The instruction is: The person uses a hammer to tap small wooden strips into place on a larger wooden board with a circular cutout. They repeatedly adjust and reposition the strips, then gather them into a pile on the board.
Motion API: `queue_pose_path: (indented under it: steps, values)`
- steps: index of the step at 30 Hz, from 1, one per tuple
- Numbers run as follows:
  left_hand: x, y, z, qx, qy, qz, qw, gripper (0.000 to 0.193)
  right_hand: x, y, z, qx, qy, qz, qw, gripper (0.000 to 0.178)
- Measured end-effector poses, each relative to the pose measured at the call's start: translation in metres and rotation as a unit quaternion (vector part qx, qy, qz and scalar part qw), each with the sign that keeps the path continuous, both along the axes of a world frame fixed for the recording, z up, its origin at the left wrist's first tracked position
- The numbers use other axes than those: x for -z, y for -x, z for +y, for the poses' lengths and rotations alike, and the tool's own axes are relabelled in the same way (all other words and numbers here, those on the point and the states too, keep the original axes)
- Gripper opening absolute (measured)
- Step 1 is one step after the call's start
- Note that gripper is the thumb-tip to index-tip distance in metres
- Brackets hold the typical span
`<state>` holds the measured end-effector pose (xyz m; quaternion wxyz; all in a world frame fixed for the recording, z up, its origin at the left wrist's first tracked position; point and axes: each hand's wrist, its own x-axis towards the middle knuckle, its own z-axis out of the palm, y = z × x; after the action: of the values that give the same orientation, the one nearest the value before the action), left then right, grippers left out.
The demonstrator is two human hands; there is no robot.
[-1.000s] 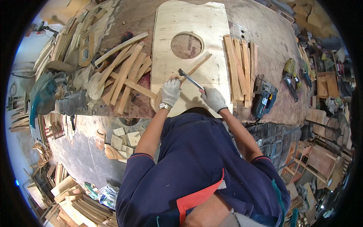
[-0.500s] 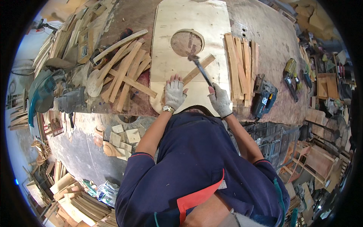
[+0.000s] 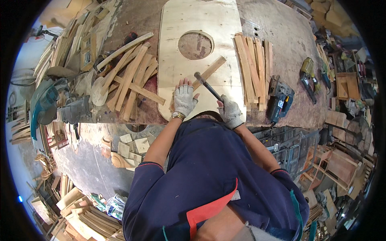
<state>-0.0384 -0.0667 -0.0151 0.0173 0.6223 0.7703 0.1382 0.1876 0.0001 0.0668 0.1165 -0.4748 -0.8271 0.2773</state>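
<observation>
My right hand (image 3: pixel 230 111), in a grey fingertip-less work glove, grips a hammer (image 3: pixel 210 88) by its dark handle. The hammer's head is over the wooden strip (image 3: pixel 212 70), which slants across a pale plywood panel (image 3: pixel 201 17). Whether head and strip touch, I cannot tell. My left hand (image 3: pixel 185 99), gloved alike, lies open beside the strip's lower end, fingers stretched out on the panel. It hides part of what is beneath it. A round hole (image 3: pixel 196 45) is cut through the panel beyond the strip.
Loose wooden strips (image 3: pixel 134 78) are piled left of the panel, and more strips (image 3: pixel 257 72) lie along its right side. A blue-black power tool (image 3: pixel 279 103) rests farther right, near a yellow-black tool (image 3: pixel 307 78). A teal-guarded saw (image 3: pixel 46 98) stands at the far left.
The hammer's head has swung left and down, from near the hole's lower edge to over the strip. My right hand has shifted slightly downward; my left hand stays on the panel.
</observation>
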Motion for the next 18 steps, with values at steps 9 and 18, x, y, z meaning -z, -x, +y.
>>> queue_pose_path:
  steps: [9,18]
  values:
    - [0.016,0.011,-0.022,0.001,0.035,-0.002,0.999,0.059,-0.026,-0.001,0.037,0.072,0.140,0.042,0.987,0.053]
    - [0.006,0.011,-0.038,0.004,0.011,0.026,1.000,0.072,-0.023,-0.027,0.128,0.191,0.204,0.169,0.945,0.054]
